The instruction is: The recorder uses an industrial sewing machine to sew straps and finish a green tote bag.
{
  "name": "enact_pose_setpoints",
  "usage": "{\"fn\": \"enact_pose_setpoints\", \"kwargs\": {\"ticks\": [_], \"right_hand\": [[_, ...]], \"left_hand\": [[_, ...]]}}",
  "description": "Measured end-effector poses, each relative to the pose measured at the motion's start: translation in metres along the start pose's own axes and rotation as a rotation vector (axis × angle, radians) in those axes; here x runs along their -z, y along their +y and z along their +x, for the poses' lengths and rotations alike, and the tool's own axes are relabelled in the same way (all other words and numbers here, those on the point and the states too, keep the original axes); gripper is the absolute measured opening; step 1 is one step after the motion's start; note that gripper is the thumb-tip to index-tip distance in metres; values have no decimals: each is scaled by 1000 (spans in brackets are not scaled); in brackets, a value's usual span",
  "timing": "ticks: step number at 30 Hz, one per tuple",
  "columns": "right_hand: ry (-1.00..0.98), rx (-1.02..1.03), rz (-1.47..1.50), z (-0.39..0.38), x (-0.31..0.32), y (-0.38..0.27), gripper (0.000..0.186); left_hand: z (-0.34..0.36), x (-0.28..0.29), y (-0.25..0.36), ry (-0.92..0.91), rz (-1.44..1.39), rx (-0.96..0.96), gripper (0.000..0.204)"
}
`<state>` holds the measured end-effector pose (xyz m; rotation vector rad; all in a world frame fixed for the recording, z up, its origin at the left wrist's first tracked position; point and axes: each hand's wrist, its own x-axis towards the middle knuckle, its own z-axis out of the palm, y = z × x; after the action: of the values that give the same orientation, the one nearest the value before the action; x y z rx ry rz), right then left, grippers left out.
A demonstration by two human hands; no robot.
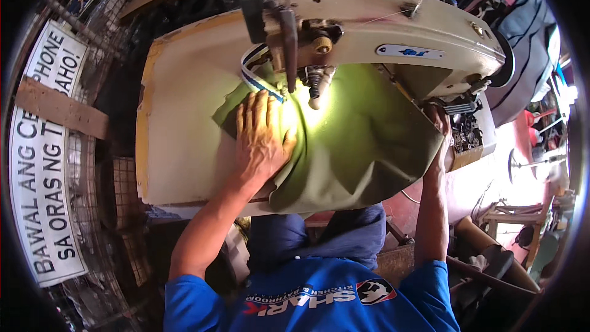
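Note:
A sewing machine [344, 18] with a cream arm stands over the table, its lamp lighting the needle area. Under its needle lies a large piece of olive-green fabric [350, 154], draping over the table's front edge. My left hand [263, 132] rests flat on this fabric just left of the needle, fingers stretched out. By its fingertips, a white and blue striped strip [251, 74] loops up beside the presser area. My right hand [437, 126] is at the fabric's right edge, close to the base of the machine's pillar; its fingers are mostly hidden.
The pale sewing table [184, 117] has a worn wooden edge on the left. A tray of small metal parts [468, 135] sits right of my right hand. A handwheel [505, 61] is at the machine's right end. A white sign [46, 166] hangs on wire mesh at left.

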<state>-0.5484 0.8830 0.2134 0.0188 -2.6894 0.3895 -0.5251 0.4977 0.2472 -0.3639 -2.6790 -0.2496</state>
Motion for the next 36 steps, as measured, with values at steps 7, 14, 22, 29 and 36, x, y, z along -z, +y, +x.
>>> {"fn": "enact_pose_setpoints", "kwargs": {"ticks": [7, 14, 22, 29, 36], "right_hand": [[-7, -39, 275, -66, 49, -36, 44], [-64, -470, 993, -118, 56, -117, 80], [-17, 627, -381, 57, 15, -136, 58], [20, 637, -198, 91, -6, -146, 38], [-418, 799, 222, 41, 19, -202, 32]], "left_hand": [[26, 26, -38, -117, -175, -175, 34], [68, 19, -96, -313, -335, -603, 34], [39, 26, -68, -216, -334, -355, 53], [18, 20, -40, -82, -316, -153, 49], [44, 24, -63, -162, -540, -190, 33]]}}
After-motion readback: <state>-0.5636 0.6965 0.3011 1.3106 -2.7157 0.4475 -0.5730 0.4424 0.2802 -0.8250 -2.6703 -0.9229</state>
